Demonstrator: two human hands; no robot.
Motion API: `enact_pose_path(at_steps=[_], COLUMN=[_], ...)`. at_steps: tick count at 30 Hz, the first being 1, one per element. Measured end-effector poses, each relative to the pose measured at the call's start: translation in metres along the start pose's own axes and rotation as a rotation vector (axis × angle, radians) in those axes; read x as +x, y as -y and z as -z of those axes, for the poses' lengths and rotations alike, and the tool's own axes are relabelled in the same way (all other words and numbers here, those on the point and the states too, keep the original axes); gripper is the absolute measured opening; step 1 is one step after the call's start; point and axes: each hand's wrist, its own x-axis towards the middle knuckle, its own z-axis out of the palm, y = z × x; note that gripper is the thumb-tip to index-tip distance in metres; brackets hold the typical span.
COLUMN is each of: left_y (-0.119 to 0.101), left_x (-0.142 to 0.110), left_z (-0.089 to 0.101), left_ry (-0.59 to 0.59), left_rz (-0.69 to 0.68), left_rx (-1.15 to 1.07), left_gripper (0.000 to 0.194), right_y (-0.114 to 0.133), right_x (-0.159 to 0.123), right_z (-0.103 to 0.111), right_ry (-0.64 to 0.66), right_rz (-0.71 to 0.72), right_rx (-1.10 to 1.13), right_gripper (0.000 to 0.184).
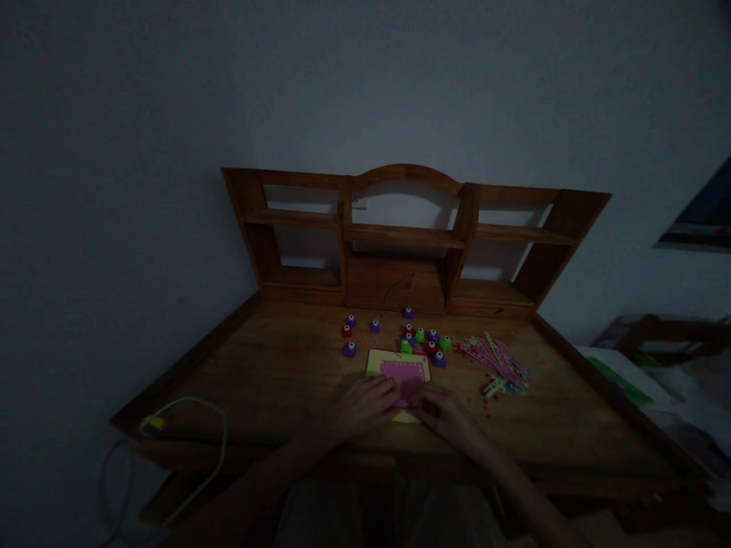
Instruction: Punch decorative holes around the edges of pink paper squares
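A board [374,358] with a pale yellow border and a pink middle lies flat on the desk before me. My left hand [365,401] rests across its lower left part, fingers stretched out over the pink area. At the lower right of the board is my right hand [444,411], its fingers curled and pressed together near the pink surface. Whatever they may hold is too small and dark to make out. Just beyond the board stand several little one-eyed figures, among them a green figure [406,346], a purple figure [439,359] and a red figure [432,348].
To the right lies a loose pile of pink strips [496,356], with pale yellow pieces [494,386] and small red bits. A wooden shelf unit [403,236] backs the desk [274,365]. A white cable [224,434] hangs over the left front edge. Light is dim.
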Motion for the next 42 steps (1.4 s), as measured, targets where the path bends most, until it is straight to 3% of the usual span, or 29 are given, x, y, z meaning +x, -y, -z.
enact_pose_path(at_steps=[4, 9, 17, 27, 33, 38, 42], left_y=[0.000, -0.001, 0.001, 0.004, 0.012, 0.022, 0.024], left_x=[0.003, 0.005, 0.009, 0.014, 0.022, 0.038, 0.044], left_z=[0.002, 0.007, -0.002, 0.000, -0.005, -0.004, -0.008], left_ry=[0.017, 0.014, 0.001, 0.023, 0.092, 0.263, 0.242], left_rz=[-0.025, 0.044, 0.083, 0.071, 0.098, 0.129, 0.126], left_rx=[-0.022, -0.119, -0.206, -0.279, -0.393, -0.487, -0.534], left_gripper=[0.023, 0.024, 0.023, 0.021, 0.014, 0.012, 0.010], right_y=[0.001, 0.001, 0.002, -0.014, -0.022, -0.020, -0.020], right_x=[0.002, 0.007, 0.014, 0.020, 0.019, 0.021, 0.026], right_z=[0.002, 0.003, 0.006, 0.004, 0.001, 0.004, 0.006], right_ry=[0.002, 0.014, 0.084, 0.139, 0.162, 0.154, 0.181], right_rz=[0.005, -0.015, -0.077, -0.077, -0.083, -0.084, -0.078], right_rx=[0.011, 0.027, 0.020, -0.019, 0.028, 0.078, 0.199], right_gripper=[0.010, 0.008, 0.013, 0.018, 0.021, 0.018, 0.014])
